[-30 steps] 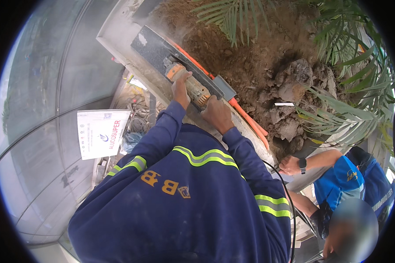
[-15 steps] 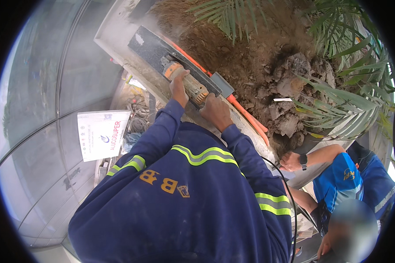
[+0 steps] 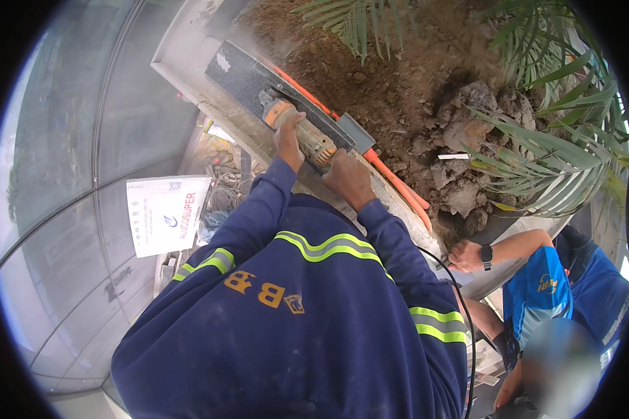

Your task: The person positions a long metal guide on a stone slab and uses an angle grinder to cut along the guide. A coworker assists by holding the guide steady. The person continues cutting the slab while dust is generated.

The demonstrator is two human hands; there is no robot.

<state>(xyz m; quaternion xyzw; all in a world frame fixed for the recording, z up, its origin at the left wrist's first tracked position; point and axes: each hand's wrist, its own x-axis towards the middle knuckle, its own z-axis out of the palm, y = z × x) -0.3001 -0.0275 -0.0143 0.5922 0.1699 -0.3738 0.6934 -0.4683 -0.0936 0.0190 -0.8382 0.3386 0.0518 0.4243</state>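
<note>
An angle grinder (image 3: pixel 302 134) with an orange and dusty tan body rests over a dark stone slab (image 3: pixel 239 78) that lies along a low wall. My left hand (image 3: pixel 288 143) is wrapped round the grinder's body just behind its head. My right hand (image 3: pixel 349 178) is closed round the rear end of the tool. The grinder's disc is hidden under its head and cannot be made out. A haze of pale dust hangs around the slab's far end.
Orange pipes (image 3: pixel 398 187) and a grey box (image 3: pixel 356 133) lie along the soil bed (image 3: pixel 412 91), where palm fronds (image 3: pixel 545 164) lean in. A co-worker's hand with a watch (image 3: pixel 486 256) rests on the wall at right. A black cable (image 3: pixel 461 300) runs past my right arm. A white board (image 3: pixel 166 218) stands by the glass.
The whole view has shifted slightly. My hands stay on the grinder, which keeps nearly the same place on the slab. The co-worker's lower arm has moved a little.
</note>
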